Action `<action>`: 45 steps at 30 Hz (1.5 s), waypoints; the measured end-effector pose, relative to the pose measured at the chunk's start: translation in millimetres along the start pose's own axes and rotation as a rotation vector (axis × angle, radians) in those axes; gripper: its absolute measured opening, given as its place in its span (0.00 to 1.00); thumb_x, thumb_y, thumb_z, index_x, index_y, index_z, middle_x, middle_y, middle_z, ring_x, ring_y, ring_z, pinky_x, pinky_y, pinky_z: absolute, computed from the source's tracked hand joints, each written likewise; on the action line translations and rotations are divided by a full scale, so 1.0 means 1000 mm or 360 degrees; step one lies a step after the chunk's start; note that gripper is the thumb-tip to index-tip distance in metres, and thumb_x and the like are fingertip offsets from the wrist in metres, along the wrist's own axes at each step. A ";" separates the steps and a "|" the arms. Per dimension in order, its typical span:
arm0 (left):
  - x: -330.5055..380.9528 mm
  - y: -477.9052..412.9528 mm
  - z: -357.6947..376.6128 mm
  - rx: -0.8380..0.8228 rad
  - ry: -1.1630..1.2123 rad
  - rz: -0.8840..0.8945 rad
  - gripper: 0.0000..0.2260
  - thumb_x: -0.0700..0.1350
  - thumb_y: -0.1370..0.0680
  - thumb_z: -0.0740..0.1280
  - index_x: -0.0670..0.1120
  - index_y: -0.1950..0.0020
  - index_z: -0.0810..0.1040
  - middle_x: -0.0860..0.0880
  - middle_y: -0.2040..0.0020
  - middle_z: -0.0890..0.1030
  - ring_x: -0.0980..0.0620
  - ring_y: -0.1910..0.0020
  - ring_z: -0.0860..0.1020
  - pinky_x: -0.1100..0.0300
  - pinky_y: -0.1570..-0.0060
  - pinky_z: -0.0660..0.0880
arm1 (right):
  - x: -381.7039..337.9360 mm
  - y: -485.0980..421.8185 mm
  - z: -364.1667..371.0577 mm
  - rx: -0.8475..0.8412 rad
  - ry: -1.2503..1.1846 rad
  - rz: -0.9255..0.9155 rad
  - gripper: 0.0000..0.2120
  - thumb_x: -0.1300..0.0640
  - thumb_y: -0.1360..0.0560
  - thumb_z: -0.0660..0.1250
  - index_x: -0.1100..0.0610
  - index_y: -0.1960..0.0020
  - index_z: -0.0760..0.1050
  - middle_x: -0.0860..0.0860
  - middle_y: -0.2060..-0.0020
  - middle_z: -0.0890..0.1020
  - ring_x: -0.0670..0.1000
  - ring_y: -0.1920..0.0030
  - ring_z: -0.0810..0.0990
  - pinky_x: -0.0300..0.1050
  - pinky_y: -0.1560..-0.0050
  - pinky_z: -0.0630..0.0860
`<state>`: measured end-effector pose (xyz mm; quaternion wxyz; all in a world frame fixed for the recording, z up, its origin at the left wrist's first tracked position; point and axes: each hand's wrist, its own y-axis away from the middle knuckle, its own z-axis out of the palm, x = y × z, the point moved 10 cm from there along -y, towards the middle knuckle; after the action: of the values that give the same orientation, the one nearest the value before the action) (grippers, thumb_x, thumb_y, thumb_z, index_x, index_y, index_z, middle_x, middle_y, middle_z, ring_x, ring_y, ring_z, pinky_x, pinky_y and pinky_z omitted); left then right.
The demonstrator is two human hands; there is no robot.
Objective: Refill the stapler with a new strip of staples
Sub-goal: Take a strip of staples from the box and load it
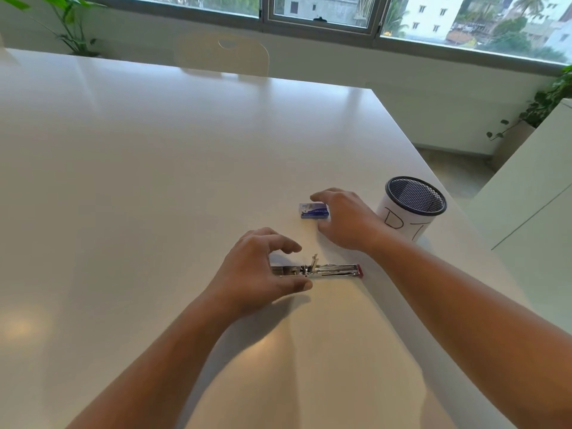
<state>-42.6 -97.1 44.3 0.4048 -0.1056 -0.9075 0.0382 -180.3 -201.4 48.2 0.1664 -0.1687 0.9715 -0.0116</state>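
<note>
1. Lying opened out flat on the glossy white table (154, 181), the chrome metal stapler with a red end cap (328, 270) is set crosswise in front of the person. Its loading channel is turned upward, presumably so that a strip can be dropped in from above.
2. The left hand (257, 267) is arched over the stapler's left end, with the fingers loosely curved and spread and the thumb on the near side. A gap is seen under the fingers, so nothing is gripped. The hand is judged to be placed there to steady the tool.
3. The right hand (343, 218) is spread around the small blue cardboard staple box (313, 210), fingers beyond it and thumb on the near side, not yet closed on it. The box is judged to be the next thing taken, since the new strip must come from it.
4. The box is kept just beyond the stapler, near it but apart, within easy reach of either hand.
5. The black wire-mesh pen cup wrapped in hand-lettered white paper (414, 199) is stood to the right, near the right wrist and off the working path.
6. Counted: one stapler, one staple box, one mesh cup, two hands, and one pale chair (223, 54) at the table's far side. No loose strip of staples is seen.
</note>
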 end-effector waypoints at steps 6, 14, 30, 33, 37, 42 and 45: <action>0.000 -0.001 -0.013 0.0104 0.0114 0.0010 0.24 0.60 0.38 0.79 0.56 0.45 0.82 0.63 0.49 0.78 0.63 0.46 0.74 0.66 0.48 0.69 | 0.003 -0.009 0.000 0.0040 0.0041 -0.0004 0.18 0.61 0.26 0.65 0.55 0.37 0.80 0.54 0.41 0.84 0.57 0.41 0.78 0.47 0.41 0.72; 0.003 0.004 -0.042 0.0488 0.0243 0.0015 0.16 0.51 0.30 0.77 0.52 0.44 0.82 0.57 0.52 0.82 0.62 0.51 0.79 0.68 0.56 0.74 | -0.022 0.020 -0.040 0.0304 -0.0212 -0.0188 0.17 0.60 0.25 0.69 0.55 0.37 0.80 0.51 0.46 0.84 0.52 0.46 0.81 0.48 0.41 0.77; 0.028 0.053 -0.010 0.0191 0.1122 0.0040 0.10 0.50 0.33 0.79 0.49 0.59 0.80 0.48 0.53 0.87 0.46 0.53 0.86 0.52 0.58 0.84 | -0.027 0.139 -0.025 0.0068 -0.1526 -0.0072 0.19 0.66 0.30 0.77 0.51 0.43 0.82 0.49 0.50 0.88 0.57 0.51 0.85 0.52 0.48 0.83; 0.027 0.055 -0.009 0.0245 0.1258 0.0040 0.07 0.44 0.34 0.78 0.45 0.62 0.82 0.47 0.53 0.87 0.46 0.53 0.86 0.56 0.58 0.83 | -0.022 0.144 -0.018 0.0113 -0.1960 0.0066 0.21 0.66 0.35 0.76 0.59 0.42 0.80 0.55 0.51 0.88 0.53 0.52 0.87 0.41 0.53 0.83; 0.027 0.057 -0.007 0.0283 0.1182 0.0051 0.07 0.45 0.32 0.78 0.44 0.58 0.85 0.49 0.51 0.86 0.46 0.53 0.86 0.52 0.57 0.84 | -0.016 0.147 -0.010 0.0136 -0.2269 0.0225 0.22 0.65 0.37 0.75 0.63 0.43 0.80 0.59 0.53 0.88 0.55 0.54 0.88 0.40 0.54 0.83; 0.028 0.056 -0.007 0.0234 0.0968 0.0063 0.11 0.54 0.34 0.77 0.49 0.58 0.83 0.52 0.51 0.85 0.45 0.52 0.85 0.50 0.60 0.84 | -0.013 0.152 -0.008 0.0098 -0.2131 0.0282 0.20 0.60 0.39 0.77 0.58 0.47 0.83 0.59 0.55 0.88 0.58 0.59 0.84 0.39 0.62 0.83; 0.029 0.054 -0.008 0.0154 0.0859 0.0084 0.18 0.56 0.37 0.80 0.55 0.57 0.74 0.53 0.51 0.83 0.47 0.50 0.84 0.53 0.61 0.83 | -0.016 0.155 -0.007 0.0040 -0.2013 0.0254 0.20 0.56 0.42 0.79 0.54 0.50 0.85 0.63 0.55 0.86 0.70 0.55 0.82 0.53 0.56 0.84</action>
<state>-47.2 -37.8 62.3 0.6354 -0.1160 -0.7609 0.0625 -218.7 -50.1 47.8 0.7101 -0.0679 0.6949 0.0912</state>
